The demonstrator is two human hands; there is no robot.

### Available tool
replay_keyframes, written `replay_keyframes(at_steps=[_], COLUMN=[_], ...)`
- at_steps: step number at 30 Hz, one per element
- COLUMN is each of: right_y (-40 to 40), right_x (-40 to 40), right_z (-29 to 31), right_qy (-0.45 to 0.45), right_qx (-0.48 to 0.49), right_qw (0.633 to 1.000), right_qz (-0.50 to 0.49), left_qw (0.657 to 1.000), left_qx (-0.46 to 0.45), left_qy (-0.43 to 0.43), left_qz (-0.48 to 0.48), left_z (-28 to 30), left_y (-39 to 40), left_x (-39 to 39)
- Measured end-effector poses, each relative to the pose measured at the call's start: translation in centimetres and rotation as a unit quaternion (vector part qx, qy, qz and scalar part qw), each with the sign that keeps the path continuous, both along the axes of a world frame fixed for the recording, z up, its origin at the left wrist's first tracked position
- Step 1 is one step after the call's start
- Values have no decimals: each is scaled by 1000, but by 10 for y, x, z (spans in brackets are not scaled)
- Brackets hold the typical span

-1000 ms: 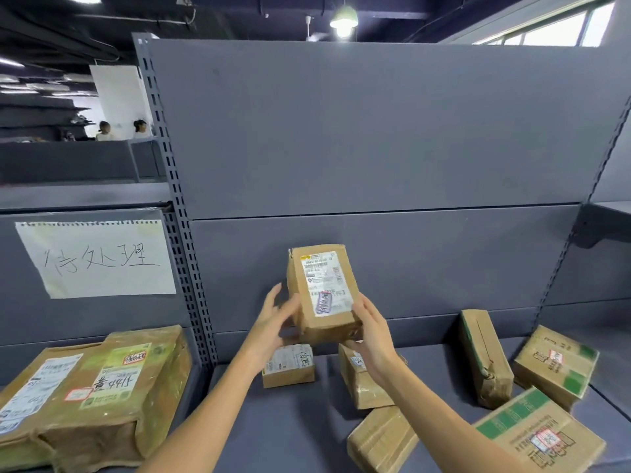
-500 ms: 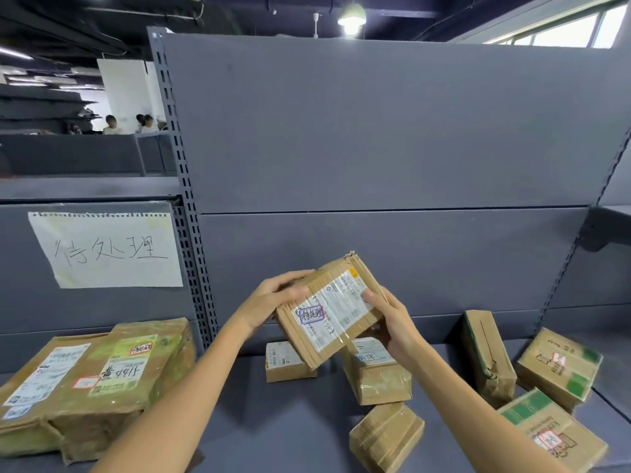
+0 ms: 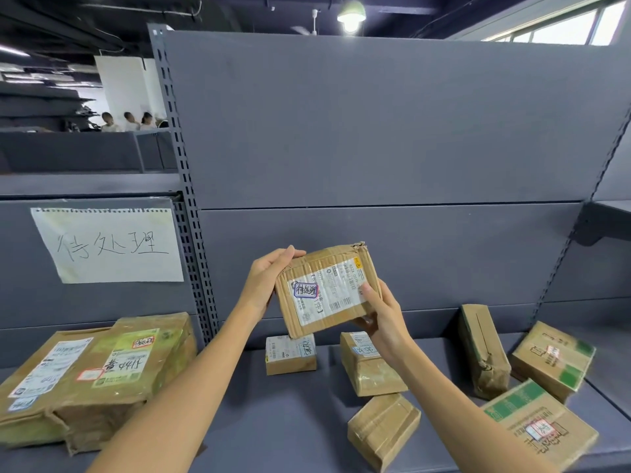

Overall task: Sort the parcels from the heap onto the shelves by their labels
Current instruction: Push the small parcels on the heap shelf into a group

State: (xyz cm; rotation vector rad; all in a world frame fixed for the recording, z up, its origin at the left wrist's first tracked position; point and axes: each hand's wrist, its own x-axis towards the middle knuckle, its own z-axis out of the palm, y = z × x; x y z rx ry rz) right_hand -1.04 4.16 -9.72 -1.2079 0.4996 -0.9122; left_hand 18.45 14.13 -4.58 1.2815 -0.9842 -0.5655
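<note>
Grey shelf (image 3: 273, 421) below; both hands, left hand (image 3: 264, 285) and right hand (image 3: 382, 319), grip the parcel (image 3: 327, 291), now turned label-up, stamp seemingly matching the paper sign (image 3: 109, 244).

Green-printed parcel (image 3: 543, 428) cut off by the lower frame edge; flat parcel (image 3: 30, 387) cut off at left. Held parcel (image 3: 327, 290) hides left hand (image 3: 264, 285) palm; label print illegible.

A taped brown parcel (image 3: 327, 290), white label up, is tilted above the grey shelf (image 3: 290, 421), where more brown parcels (image 3: 372, 367) lie scattered.
</note>
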Motion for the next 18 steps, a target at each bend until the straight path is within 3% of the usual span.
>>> replay_keyframes(at_steps=[3,10,18], right_y=[1,15,83], right_x=[0,23,89], right_z=[-1,-10,-20], right_qy=[-16,-16,19], right_qx=[6,26,0], right_qw=[1000,999,992], right_qz=[-13,11,121], left_qw=[1000,997,973], left_qx=[-13,-17,-16], left_qy=[-24,10,18], left_qz=[15,71,231], left_z=[-5,-18,-19], left_y=[1,43,153], left_x=[0,7,30])
